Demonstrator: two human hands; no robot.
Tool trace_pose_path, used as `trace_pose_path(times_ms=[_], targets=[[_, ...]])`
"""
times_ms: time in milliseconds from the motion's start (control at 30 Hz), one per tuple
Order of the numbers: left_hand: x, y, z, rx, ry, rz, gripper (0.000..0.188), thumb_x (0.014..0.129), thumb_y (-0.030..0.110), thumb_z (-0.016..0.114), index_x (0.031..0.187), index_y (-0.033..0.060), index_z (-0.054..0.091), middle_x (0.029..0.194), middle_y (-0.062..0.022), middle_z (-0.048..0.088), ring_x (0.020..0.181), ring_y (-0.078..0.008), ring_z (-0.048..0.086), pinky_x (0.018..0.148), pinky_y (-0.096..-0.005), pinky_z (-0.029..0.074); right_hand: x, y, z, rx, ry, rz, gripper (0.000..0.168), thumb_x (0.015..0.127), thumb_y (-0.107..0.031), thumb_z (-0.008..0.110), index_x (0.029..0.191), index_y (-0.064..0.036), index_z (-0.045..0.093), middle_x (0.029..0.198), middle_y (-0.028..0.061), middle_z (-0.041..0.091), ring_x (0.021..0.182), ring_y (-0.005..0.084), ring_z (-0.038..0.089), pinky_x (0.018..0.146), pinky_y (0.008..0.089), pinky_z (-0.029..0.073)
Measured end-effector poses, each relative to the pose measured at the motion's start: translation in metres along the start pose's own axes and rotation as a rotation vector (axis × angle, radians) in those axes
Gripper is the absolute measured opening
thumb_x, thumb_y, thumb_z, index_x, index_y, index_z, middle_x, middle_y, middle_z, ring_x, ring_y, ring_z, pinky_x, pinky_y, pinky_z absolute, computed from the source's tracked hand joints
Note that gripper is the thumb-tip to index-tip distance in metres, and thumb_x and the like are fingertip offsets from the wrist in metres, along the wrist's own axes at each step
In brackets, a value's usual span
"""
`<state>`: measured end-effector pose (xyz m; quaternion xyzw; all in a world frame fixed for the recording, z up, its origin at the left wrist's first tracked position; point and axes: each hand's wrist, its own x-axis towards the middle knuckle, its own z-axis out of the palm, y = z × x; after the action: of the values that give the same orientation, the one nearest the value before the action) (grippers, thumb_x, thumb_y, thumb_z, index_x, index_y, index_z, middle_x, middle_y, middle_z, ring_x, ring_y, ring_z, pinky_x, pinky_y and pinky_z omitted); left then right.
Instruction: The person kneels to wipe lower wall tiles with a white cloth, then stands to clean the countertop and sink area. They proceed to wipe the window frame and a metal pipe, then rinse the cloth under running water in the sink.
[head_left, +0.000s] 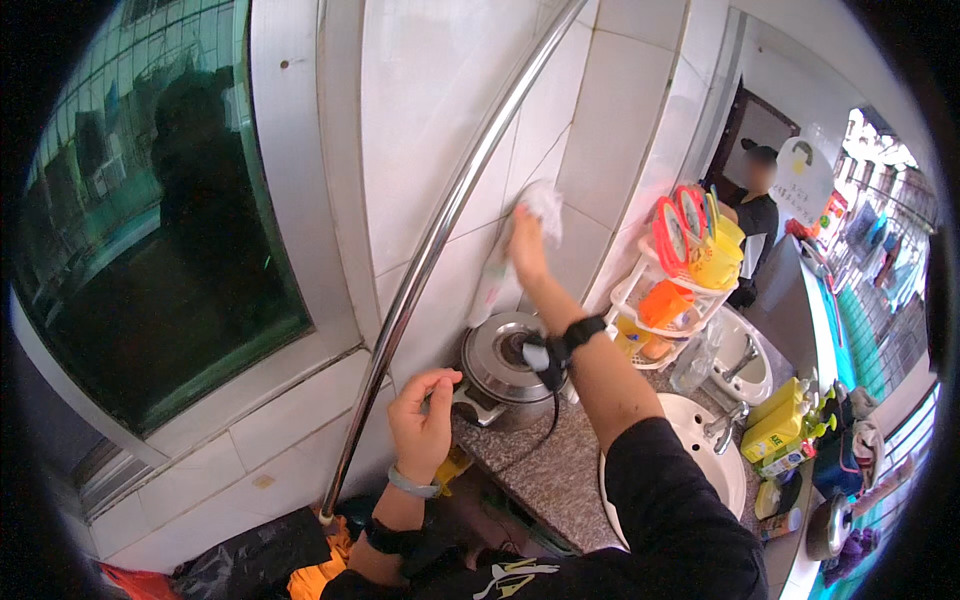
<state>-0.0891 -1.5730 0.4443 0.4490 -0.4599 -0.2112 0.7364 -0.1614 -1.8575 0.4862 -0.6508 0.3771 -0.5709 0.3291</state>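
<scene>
High on the white wall tiles (551, 142), my right hand (529, 251) is closed around a fluffy white cloth-like thing (546, 210) that touches or nearly touches the wall. A pale, long packet or bottle (489, 289) leans against the tiles below it; its exact kind is unclear. Under my right forearm stands a cooking pot (502, 345) with a steel lid and dark knob, partly covered by the arm. My left hand (421, 424) hangs beside the pot with loosely bent fingers, thumb apart, and nothing visible in it. A shiny metal rail (439, 232) slants up past that hand.
A granite counter (517, 465) holds a washbasin (724, 469) with a tap (724, 427). Behind my right arm stands a tiered plastic rack (667, 330) with cups. Yellow detergent bottles (772, 424) line the right. A mirror (795, 97) shows a person's reflection. Left is a sliding window (187, 225).
</scene>
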Motion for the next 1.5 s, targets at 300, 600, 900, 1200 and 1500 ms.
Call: trace_pose_path(times_ms=[300,600,900,1200,1500], targets=[[-0.003,-0.011,0.015,0.022,-0.056,0.010,0.011,0.081,0.006,0.052,0.084,-0.0032,0.058,0.081,-0.0102,0.062,0.075,-0.0168,0.058,0.069,-0.0253,0.044,0.084,-0.157,-0.020,-0.549,0.077,-0.848,0.028,0.080,-0.012,0.035,0.070,0.006,0.054,0.076,0.0259,0.054,0.075,0.0370,0.050,0.070,0.0451,0.040],[0.003,-0.025,-0.023,0.128,0.016,0.003,0.013,0.081,0.007,0.053,0.084,-0.0037,0.058,0.083,-0.0109,0.062,0.076,-0.0182,0.059,0.071,-0.0261,0.045,0.210,-0.244,-0.073,-0.695,0.621,-0.916,0.034,0.084,-0.027,0.040,0.088,0.002,0.056,0.086,0.0217,0.058,0.082,0.0366,0.055,0.076,0.0418,0.042],[0.023,-0.025,-0.012,0.141,0.000,0.001,0.014,0.082,0.008,0.052,0.085,-0.0039,0.059,0.083,-0.0111,0.062,0.077,-0.0176,0.058,0.070,-0.0260,0.045,0.211,-0.230,-0.138,-1.424,0.482,-1.260,0.034,0.083,-0.028,0.039,0.100,-0.002,0.054,0.100,0.0189,0.055,0.091,0.0320,0.054,0.079,0.0381,0.044],[0.020,-0.017,0.003,0.088,-0.073,0.046,0.015,0.085,0.007,0.048,0.087,-0.0045,0.058,0.085,-0.0090,0.061,0.080,-0.0133,0.057,0.074,-0.0243,0.044,0.028,-0.044,-0.098,-1.291,-0.408,-0.172,0.046,0.076,-0.013,0.046,0.120,-0.006,0.041,0.120,0.0162,0.043,0.112,0.0304,0.042,0.091,0.0437,0.035],[-0.005,-0.015,0.058,-0.086,-0.245,-0.084,0.013,0.082,0.008,0.053,0.083,-0.0028,0.059,0.084,-0.0106,0.061,0.075,-0.0169,0.058,0.067,-0.0261,0.044,-0.037,-0.064,-0.192,-0.275,0.251,-0.236,0.034,0.087,-0.018,0.036,0.116,-0.002,0.044,0.123,0.0125,0.042,0.116,0.0252,0.038,0.097,0.0367,0.028]])
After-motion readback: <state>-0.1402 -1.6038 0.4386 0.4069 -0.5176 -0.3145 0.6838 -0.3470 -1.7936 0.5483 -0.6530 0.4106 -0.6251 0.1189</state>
